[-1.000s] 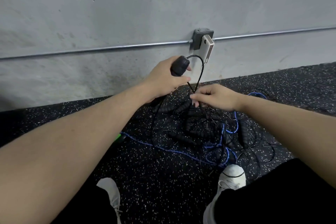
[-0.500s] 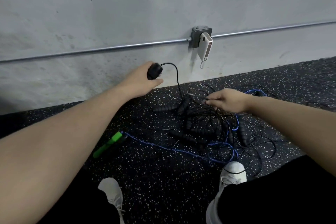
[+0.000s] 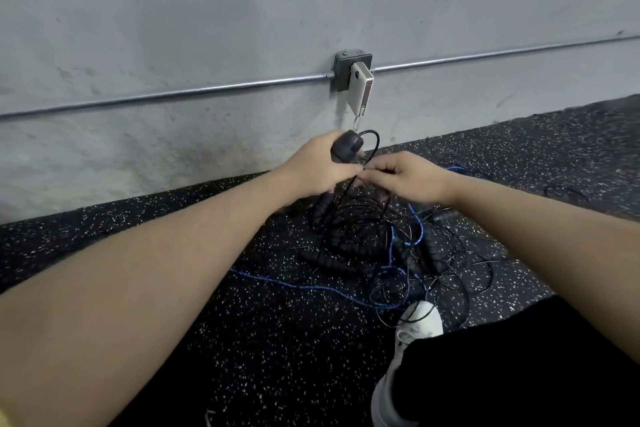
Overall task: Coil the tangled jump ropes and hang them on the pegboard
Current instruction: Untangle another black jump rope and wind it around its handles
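Step in hand, by judgement: freeing one black rope from the pile and starting its coil. Best done by keeping the cord lightly taut between both hands, feeding short lengths, lifting rather than yanking so loops below do not cinch. Worth checking for the blue cord crossing over before each pull.

Left hand (image 3: 317, 168): closed around a black jump-rope handle (image 3: 346, 146), fingers wrapped, top of handle poking out above the fist. Thin black cord (image 3: 372, 149) arcing out of the handle top, looping over and dropping down between the two hands.

Right hand (image 3: 408, 177): just beside the left, nearly touching at the fingertips. Fingers curled in, pinching the same black cord a short way below the loop. Exact finger placement hard to read.

Tangled pile of jump ropes (image 3: 367, 239): on the floor (image 3: 173, 253) directly below and beyond both hands, toward the right forearm. Several ribbed black handles and thin black cords mixed with a blue cord (image 3: 304, 288) trailing off under the left forearm. One stray black loop well off past the right wrist.

White shoe (image 3: 420, 319) near the pile's close edge, a black cord lying over it. Risk of snagging there.

Pegboard not in view. Grey wall ahead with conduit (image 3: 173, 94) and an outlet box (image 3: 349, 69) above the hands.
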{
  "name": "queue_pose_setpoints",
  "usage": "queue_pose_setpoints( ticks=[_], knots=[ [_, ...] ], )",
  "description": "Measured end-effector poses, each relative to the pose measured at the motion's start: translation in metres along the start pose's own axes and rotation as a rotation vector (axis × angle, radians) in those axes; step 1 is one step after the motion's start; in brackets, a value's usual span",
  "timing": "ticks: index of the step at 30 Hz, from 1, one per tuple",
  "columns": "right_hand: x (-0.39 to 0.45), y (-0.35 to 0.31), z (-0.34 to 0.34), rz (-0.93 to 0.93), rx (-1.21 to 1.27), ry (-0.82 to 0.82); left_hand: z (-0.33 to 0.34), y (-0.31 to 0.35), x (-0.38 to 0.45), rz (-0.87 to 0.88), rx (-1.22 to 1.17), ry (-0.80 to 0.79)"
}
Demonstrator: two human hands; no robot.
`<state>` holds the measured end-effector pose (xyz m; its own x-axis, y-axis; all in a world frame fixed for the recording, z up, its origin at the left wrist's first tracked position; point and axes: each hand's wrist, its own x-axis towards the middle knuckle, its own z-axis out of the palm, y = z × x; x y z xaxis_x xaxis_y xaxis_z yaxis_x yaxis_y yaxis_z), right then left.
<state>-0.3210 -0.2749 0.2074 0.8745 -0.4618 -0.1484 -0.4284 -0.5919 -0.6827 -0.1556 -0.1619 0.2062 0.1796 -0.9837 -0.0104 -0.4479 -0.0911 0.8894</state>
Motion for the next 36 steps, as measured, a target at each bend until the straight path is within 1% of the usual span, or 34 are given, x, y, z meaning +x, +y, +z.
queue_pose_setpoints(
  ticks=[3, 6, 8, 10, 12, 16, 18, 20, 22, 24, 27, 30, 32, 34, 36],
  knots=[
    [0.001, 0.012, 0.002, 0.111, 0.093, -0.092, 0.006, 0.009, 0.001, 0.032, -0.090, 0.069],
    [0.001, 0.031, 0.007, 0.192, -0.018, -0.241, 0.007, 0.012, 0.001, 0.052, -0.184, 0.142],
    [-0.002, 0.035, 0.006, 0.216, -0.078, -0.278, 0.002, 0.012, 0.000, 0.056, -0.221, 0.206],
    [-0.004, 0.038, 0.003, 0.219, -0.118, -0.255, -0.005, 0.006, 0.001, 0.057, -0.134, 0.265],
    [-0.005, 0.041, -0.001, 0.215, -0.140, -0.212, -0.013, -0.005, 0.002, 0.023, 0.020, 0.288],
    [-0.006, 0.045, -0.003, 0.162, -0.205, -0.155, -0.025, -0.023, 0.003, -0.118, 0.197, 0.237],
    [-0.005, 0.035, -0.003, 0.107, -0.201, -0.137, -0.021, -0.022, 0.002, -0.098, 0.304, 0.171],
    [-0.003, 0.020, -0.004, 0.045, -0.181, -0.093, -0.008, -0.016, 0.001, -0.051, 0.333, 0.047],
    [-0.001, 0.009, -0.004, 0.007, -0.148, -0.062, 0.007, -0.012, 0.002, -0.011, 0.311, -0.044],
    [0.000, 0.007, -0.004, -0.003, -0.126, -0.059, 0.017, -0.009, 0.003, -0.008, 0.230, -0.051],
    [-0.004, 0.009, -0.005, 0.001, -0.025, -0.051, 0.018, -0.003, 0.008, 0.027, 0.176, 0.055],
    [-0.002, 0.017, -0.005, 0.058, 0.114, -0.062, 0.015, 0.002, 0.011, 0.080, 0.045, 0.128],
    [-0.002, 0.025, 0.000, 0.094, 0.056, -0.136, 0.014, 0.003, 0.008, 0.091, -0.031, 0.182],
    [-0.002, 0.033, 0.006, 0.147, -0.047, -0.230, 0.011, 0.004, 0.005, 0.077, -0.111, 0.221],
    [-0.004, 0.039, 0.008, 0.209, -0.113, -0.289, 0.007, 0.005, 0.003, 0.059, -0.164, 0.252]
  ],
)
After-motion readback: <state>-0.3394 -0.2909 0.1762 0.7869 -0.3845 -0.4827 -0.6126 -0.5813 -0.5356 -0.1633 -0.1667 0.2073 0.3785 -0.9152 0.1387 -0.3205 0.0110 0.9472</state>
